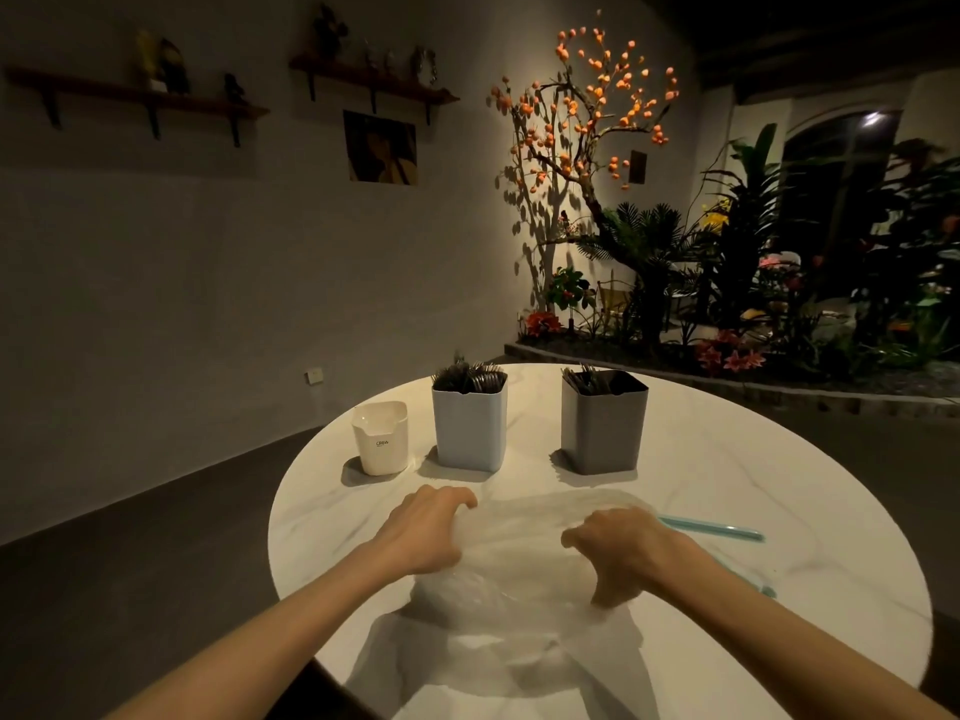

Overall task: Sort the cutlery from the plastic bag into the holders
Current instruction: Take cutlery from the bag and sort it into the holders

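Cutlery sorting appears well advanced: both hands are on the plastic bag [519,574], which lies crumpled on the near half of the round table [779,459]. Left hand [423,527] has its fingers curled and pinched into the bag's left upper edge; right hand [621,553] is likewise clenched on the film at the right, knuckles up. Between them the bag is stretched flat, its long axis running left to right across the person's front. Whether any cutlery remains inside cannot be confirmed; the film is translucent and the light poor, though no metal shows through. Beyond the hands, well apart from the bag, stand three holders in a row: a small white holder [380,439] on the left, seemingly empty; a pale blue holder [470,426] in the middle, packed with utensils; a grey holder [602,423] to the right, holding fewer. Left hand is nearer the white and blue holders, right hand nearer the grey. A teal strip [711,527] lies on the table just right of the right hand.
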The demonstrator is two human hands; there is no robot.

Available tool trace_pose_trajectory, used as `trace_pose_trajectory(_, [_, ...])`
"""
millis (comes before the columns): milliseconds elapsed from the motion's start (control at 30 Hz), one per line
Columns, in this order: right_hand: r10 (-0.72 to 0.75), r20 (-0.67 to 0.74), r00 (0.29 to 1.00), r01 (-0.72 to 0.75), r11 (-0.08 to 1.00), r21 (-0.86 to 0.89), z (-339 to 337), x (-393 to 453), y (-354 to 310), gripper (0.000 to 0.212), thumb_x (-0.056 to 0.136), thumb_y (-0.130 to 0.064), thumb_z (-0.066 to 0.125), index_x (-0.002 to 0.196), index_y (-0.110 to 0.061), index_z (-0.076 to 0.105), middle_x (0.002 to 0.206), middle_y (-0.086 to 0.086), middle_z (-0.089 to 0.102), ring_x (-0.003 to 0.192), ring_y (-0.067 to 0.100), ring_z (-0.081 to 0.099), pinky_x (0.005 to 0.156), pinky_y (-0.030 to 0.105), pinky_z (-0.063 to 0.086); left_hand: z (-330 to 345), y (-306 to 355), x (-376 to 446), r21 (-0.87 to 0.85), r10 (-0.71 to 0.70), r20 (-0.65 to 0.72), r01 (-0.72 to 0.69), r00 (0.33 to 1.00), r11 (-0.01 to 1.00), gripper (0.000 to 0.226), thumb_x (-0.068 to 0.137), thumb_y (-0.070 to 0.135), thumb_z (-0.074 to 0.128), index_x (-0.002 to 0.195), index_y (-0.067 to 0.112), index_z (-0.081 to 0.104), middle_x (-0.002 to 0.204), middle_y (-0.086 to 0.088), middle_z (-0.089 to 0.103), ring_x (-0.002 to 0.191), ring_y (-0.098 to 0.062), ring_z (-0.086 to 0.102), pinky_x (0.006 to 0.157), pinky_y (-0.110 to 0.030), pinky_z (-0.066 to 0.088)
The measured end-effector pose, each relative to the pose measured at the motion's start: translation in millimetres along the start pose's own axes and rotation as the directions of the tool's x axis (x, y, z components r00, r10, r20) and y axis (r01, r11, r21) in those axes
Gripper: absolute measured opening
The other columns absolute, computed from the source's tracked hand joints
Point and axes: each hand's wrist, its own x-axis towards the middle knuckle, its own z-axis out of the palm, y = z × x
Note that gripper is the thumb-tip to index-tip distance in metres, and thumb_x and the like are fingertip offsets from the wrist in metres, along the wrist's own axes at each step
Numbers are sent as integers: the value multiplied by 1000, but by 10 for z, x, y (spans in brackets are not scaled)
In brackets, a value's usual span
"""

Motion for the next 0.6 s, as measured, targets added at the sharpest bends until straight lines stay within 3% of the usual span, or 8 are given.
trace_pose_trajectory(100, [-58,-140,988,87,974,211,-59,22,-91,48,94,-40,65,138,-22,55,132,3,61,117,24,58,96,34,49,23,29,7,-34,-2,-93,-1,996,999,51,86,40,66,136,35,55,135,0,59,123,-24,53,95,-35,46])
trace_pose_trajectory(167, [-115,-230,966,198,903,380,-39,67,-196,44,98,-41,59,140,-29,53,139,-2,58,123,21,55,104,34,46,84,27,23,-50,7,-131,-14,991,999,42,88,37,65,130,34,60,127,2,65,114,-24,59,89,-34,50])
trace_pose_trajectory(233, [-158,-162,974,210,898,387,53,132,-272,48,101,-47,51,147,-32,45,147,-4,53,132,21,50,112,39,40,136,9,14,-34,-2,-135,-2,991,999,42,87,19,59,126,34,62,120,-1,68,106,-27,60,83,-37,52])
trace_pose_trajectory(300, [-130,7,992,123,955,271,193,180,-304,52,103,-51,41,152,-31,38,153,-1,46,139,26,44,116,45,32,154,-24,-4,-5,-36,-164,36,986,999,51,82,10,51,126,34,61,119,-6,66,107,-31,59,81,-37,48])
trace_pose_trajectory(367, [-69,61,996,55,977,204,192,164,-267,49,105,-45,39,149,-24,42,151,5,48,137,29,45,115,46,33,122,-57,2,-5,-67,-218,68,974,998,54,81,8,51,129,31,61,121,-8,65,109,-32,60,81,-36,46])
trace_pose_trajectory(467, [-117,-153,981,162,932,324,-123,70,-140,38,102,-39,52,134,-20,60,128,3,66,115,21,61,101,38,49,-37,-90,49,-75,-93,-281,75,955,994,53,78,6,52,124,29,66,116,-10,68,104,-33,61,77,-36,47])
trace_pose_trajectory(533, [-126,-387,913,326,795,512,-442,-30,-31,26,100,-35,59,118,-20,70,104,-4,75,91,8,69,85,31,57,-192,-84,71,-137,-81,-328,38,941,990,49,79,7,52,118,30,70,112,-4,71,102,-29,62,77,-35,48])
trace_pose_trajectory(600, [16,-606,795,430,691,581,-676,-79,93,22,98,-38,61,111,-24,71,97,-12,72,86,2,66,77,26,56,-313,-59,87,-215,-71,-353,-7,933,977,40,87,9,54,117,29,72,112,4,71,101,-18,58,78,-29,39])
